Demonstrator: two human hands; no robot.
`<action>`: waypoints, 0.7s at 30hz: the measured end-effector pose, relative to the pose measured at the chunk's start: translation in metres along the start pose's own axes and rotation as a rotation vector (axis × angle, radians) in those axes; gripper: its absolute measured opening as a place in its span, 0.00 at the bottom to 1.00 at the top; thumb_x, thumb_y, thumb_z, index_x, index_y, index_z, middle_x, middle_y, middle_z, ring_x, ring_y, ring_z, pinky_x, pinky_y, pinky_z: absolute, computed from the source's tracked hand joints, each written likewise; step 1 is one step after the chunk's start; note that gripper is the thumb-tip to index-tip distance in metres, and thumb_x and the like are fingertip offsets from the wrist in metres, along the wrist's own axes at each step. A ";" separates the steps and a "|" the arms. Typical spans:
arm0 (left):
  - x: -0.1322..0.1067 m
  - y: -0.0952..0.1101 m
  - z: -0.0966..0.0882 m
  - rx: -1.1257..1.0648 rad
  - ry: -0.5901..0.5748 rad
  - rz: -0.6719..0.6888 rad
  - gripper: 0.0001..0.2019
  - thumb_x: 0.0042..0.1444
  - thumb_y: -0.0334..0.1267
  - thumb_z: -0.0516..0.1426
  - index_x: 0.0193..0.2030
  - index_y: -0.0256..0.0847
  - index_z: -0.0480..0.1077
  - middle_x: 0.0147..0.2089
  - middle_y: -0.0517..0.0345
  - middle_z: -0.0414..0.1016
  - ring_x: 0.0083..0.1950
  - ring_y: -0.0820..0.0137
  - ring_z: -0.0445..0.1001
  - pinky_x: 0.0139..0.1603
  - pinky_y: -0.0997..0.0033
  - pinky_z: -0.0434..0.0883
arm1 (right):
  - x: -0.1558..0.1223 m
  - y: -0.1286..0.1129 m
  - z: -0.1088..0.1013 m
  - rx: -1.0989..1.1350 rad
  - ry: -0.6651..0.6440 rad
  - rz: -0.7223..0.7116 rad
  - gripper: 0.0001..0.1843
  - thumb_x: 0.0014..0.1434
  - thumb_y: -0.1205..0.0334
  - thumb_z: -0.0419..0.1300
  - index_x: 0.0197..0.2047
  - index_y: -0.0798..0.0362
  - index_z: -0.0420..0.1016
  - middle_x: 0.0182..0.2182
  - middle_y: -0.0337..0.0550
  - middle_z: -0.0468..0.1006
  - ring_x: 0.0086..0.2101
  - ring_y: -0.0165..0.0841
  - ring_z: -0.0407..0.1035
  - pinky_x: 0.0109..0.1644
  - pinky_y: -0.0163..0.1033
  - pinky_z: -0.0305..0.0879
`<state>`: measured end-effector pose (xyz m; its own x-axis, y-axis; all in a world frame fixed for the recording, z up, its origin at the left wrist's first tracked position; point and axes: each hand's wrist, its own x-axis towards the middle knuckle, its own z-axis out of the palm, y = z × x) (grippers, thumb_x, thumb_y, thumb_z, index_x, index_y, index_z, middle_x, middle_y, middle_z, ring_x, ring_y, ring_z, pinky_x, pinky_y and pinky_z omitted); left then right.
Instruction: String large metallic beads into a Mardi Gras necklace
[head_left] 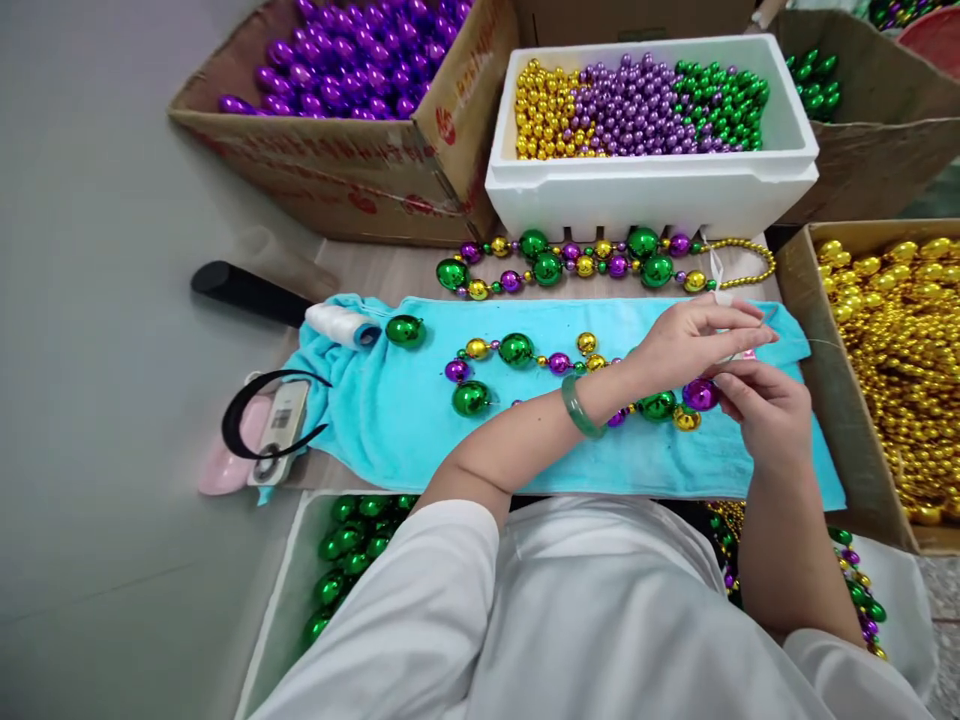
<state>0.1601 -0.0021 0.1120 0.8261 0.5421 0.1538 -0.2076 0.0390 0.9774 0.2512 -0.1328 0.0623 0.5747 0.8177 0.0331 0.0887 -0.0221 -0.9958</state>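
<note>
A string of green, gold and purple beads (516, 350) lies curved on the turquoise towel (420, 420), partly hidden under my left forearm. My left hand (705, 335), a green bangle on its wrist, is closed around fine thread at the string's right end. Just below it, the fingertips of my right hand (765, 405) pinch at a large purple bead (700, 393). A gold bead (686, 418) and a green bead (658, 405) sit beside that one. A small pink item between the hands is mostly covered.
Behind the towel lies a finished-looking bead necklace (546, 268). A white foam box (652, 185) of sorted small beads stands at the back, flanked by cardboard boxes. Gold beads fill the right box (832, 400). A thread spool (341, 325) and black headband (232, 425) sit left.
</note>
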 end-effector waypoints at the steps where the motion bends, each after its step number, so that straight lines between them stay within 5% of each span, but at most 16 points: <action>1: 0.002 -0.002 0.001 -0.005 0.001 0.012 0.05 0.51 0.40 0.65 0.29 0.43 0.80 0.40 0.57 0.77 0.54 0.68 0.71 0.59 0.65 0.65 | 0.000 0.000 -0.002 0.007 -0.010 0.013 0.09 0.53 0.57 0.66 0.32 0.54 0.78 0.25 0.40 0.76 0.19 0.23 0.58 0.20 0.33 0.52; 7: 0.001 -0.038 0.005 0.083 -0.067 0.046 0.10 0.58 0.40 0.58 0.34 0.39 0.79 0.37 0.56 0.77 0.45 0.70 0.72 0.53 0.68 0.66 | 0.004 0.007 -0.009 0.082 0.040 0.008 0.09 0.56 0.56 0.63 0.33 0.52 0.71 0.20 0.34 0.68 0.17 0.24 0.59 0.19 0.31 0.53; 12: 0.001 -0.067 0.011 0.203 0.121 -0.007 0.09 0.58 0.36 0.57 0.30 0.36 0.77 0.34 0.56 0.76 0.43 0.72 0.71 0.51 0.69 0.66 | 0.010 0.027 -0.001 0.173 0.039 0.137 0.12 0.48 0.60 0.67 0.36 0.52 0.72 0.20 0.33 0.73 0.17 0.24 0.61 0.18 0.31 0.55; 16: 0.007 -0.063 0.009 0.135 0.178 0.070 0.10 0.59 0.38 0.57 0.32 0.38 0.77 0.38 0.55 0.78 0.46 0.71 0.72 0.52 0.69 0.66 | 0.009 0.028 -0.008 0.017 -0.098 0.273 0.09 0.46 0.60 0.67 0.31 0.55 0.78 0.23 0.39 0.77 0.19 0.24 0.60 0.20 0.31 0.55; 21: 0.014 -0.053 0.011 0.108 0.213 0.110 0.12 0.61 0.42 0.56 0.34 0.39 0.77 0.41 0.55 0.79 0.48 0.71 0.73 0.53 0.69 0.66 | 0.008 0.016 -0.019 -0.035 -0.271 0.252 0.09 0.50 0.59 0.65 0.33 0.54 0.79 0.28 0.43 0.79 0.24 0.27 0.66 0.25 0.32 0.60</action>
<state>0.1882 -0.0058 0.0642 0.6701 0.7033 0.2374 -0.2236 -0.1137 0.9680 0.2731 -0.1377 0.0480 0.3464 0.9066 -0.2410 0.0025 -0.2578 -0.9662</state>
